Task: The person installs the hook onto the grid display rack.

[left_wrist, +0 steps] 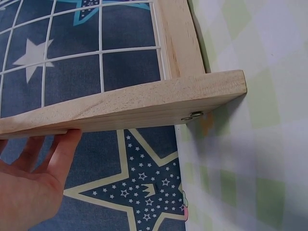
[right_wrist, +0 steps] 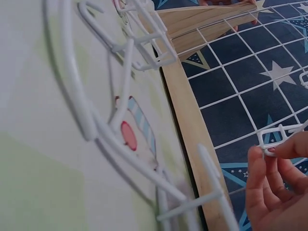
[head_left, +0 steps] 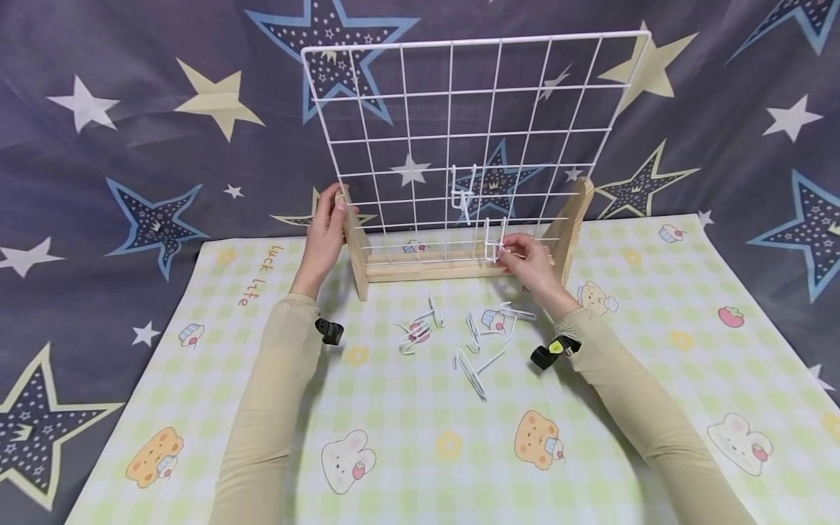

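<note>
A white wire grid panel (head_left: 426,135) stands upright in a wooden base with two side posts. My left hand (head_left: 327,230) grips the left wooden post (head_left: 356,251); in the left wrist view its fingers lie against the post's outer face. Low on the grid, right of the middle, my right hand (head_left: 530,268) pinches a white wire hook (head_left: 488,240) between thumb and fingers. The right wrist view shows this hook (right_wrist: 272,137) at the grid wires; whether it is latched on, I cannot tell. Another wire hook (head_left: 463,191) hangs a little higher on the grid.
Several loose white wire hooks (head_left: 471,374) lie on the checked tablecloth (head_left: 262,452) in front of the stand, between my forearms. The right wooden post (head_left: 572,226) rises beside my right hand. A dark star-patterned cloth (head_left: 151,146) hangs behind the table.
</note>
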The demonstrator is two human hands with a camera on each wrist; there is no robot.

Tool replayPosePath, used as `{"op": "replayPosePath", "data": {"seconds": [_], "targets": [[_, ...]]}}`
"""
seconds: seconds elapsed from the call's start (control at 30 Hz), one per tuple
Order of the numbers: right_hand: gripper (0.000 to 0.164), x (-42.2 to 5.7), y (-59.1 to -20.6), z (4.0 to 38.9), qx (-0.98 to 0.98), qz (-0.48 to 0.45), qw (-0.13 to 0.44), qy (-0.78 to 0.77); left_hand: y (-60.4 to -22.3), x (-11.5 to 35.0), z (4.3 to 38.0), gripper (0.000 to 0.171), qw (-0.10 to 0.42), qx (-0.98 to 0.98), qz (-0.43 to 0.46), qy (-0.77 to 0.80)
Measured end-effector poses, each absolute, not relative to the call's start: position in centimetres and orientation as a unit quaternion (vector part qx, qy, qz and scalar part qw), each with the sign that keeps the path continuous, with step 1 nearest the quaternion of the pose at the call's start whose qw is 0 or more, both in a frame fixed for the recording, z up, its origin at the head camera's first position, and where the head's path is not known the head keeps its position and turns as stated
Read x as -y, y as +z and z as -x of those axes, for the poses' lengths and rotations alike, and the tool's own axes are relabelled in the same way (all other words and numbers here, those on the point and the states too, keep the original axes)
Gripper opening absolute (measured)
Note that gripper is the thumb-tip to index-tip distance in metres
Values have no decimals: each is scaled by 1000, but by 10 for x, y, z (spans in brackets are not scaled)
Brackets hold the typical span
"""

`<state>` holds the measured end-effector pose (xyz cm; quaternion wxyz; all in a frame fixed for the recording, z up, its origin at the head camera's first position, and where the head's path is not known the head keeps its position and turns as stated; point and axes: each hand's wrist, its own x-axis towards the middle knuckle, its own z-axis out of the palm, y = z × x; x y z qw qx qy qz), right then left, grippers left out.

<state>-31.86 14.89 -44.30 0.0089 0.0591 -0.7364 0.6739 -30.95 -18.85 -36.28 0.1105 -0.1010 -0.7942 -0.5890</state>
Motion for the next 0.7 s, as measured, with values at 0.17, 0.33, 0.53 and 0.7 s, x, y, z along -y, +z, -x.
{"op": "replayPosePath", "data": {"seconds": [0.17,0.33,0.53,0.7], "targets": [[22,-151,-448,316,730,-73,-4,680,-364,189,310,44,109,794,96,-591],[22,-156,-451,312,740,-71,-16,669,-364,189,309,44,108,795,94,-590],[18,-164,-456,311,755,-66,-24,652,-363,188,309,44,110,793,99,-591],[19,-168,-458,306,754,-76,-36,651,-361,188,309,43,113,791,104,-593]]}}
